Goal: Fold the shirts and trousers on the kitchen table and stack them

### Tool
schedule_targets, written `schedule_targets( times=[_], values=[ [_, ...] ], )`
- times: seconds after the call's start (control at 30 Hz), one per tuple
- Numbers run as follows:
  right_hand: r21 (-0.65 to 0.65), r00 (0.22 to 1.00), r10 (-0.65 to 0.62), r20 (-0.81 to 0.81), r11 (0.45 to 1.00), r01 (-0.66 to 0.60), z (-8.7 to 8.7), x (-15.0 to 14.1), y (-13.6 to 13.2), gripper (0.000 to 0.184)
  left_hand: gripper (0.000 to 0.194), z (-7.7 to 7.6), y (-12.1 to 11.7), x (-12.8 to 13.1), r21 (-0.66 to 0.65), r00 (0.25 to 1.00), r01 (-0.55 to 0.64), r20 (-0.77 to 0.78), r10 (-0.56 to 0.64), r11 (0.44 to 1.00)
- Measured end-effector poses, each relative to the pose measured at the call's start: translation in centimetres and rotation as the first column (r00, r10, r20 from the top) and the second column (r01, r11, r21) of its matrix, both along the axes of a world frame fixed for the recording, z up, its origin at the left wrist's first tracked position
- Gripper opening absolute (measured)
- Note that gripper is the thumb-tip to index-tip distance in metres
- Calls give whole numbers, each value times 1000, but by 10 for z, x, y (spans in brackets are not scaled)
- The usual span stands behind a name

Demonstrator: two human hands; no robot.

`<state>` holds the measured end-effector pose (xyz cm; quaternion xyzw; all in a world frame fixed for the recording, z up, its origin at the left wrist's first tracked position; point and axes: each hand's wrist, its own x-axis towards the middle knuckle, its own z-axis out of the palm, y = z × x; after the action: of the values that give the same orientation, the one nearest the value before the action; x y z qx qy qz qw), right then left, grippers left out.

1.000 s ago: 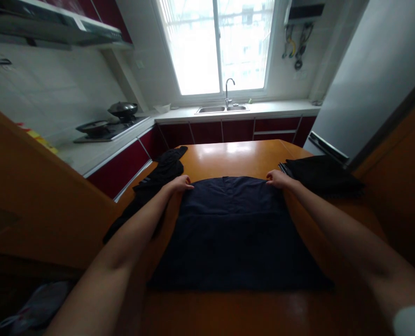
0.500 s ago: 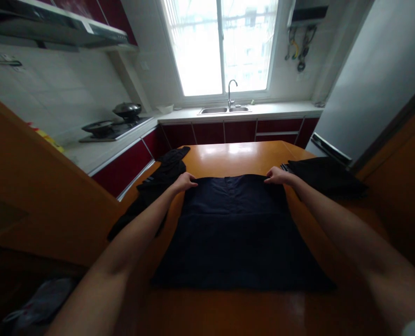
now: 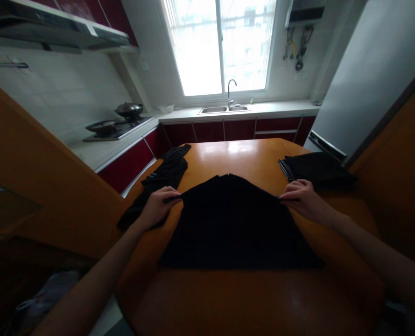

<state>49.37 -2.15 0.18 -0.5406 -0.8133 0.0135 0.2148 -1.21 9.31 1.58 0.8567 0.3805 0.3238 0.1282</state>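
A dark navy, nearly black skirt lies in front of me, its wide hem toward me and its waist at the far side. My left hand pinches the waist edge at the left corner. At the opposite corner my right hand grips the same edge between thumb and fingers. The waist is raised into a peak in the middle and slopes down to both hands. Crumpled black clothing lies beyond my left hand. A folded black garment pile sits just past my right hand.
The garments rest on an orange-brown wooden table. Behind it runs a white counter with a sink under a window. Pans stand on the stove at left. A grey refrigerator stands at right.
Both hands have come nearer to me and moved farther apart, still holding the skirt's waist. The waist edge went from nearly flat to peaked, and the hem moved slightly away from me.
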Motion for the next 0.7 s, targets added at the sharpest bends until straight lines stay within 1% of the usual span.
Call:
schedule_targets(
  times=[0.1,0.17,0.23,0.3,0.37,0.57,0.63,0.7],
  values=[
    [52,995,90,37,994,-92,-27,-6,-49,21,20,-28,-41,-22,64,996,0,-94,5,998],
    [57,993,101,53,993,-104,-47,-10,-72,23,21,-48,-62,-34,91,987,13,-161,2,996],
    [56,994,87,68,994,-91,-63,-14,-87,26,24,-63,-77,-41,106,976,33,-218,-9,994],
    [59,994,75,77,995,-79,-71,-16,-93,28,25,-71,-85,-45,115,968,54,-248,-23,992],
    [74,994,69,81,994,-75,-71,-16,-93,28,25,-71,-87,-45,128,966,66,-256,-32,990],
    [172,992,46,121,983,-67,-48,-8,-99,28,23,-53,-91,-48,168,980,45,-197,-11,985],
    [167,989,52,140,983,-76,-47,-8,-104,29,22,-53,-96,-49,157,975,76,-217,-41,985],
    [149,987,56,149,986,-78,-52,-10,-110,29,22,-57,-101,-50,147,962,112,-264,-70,983]
  ],
)
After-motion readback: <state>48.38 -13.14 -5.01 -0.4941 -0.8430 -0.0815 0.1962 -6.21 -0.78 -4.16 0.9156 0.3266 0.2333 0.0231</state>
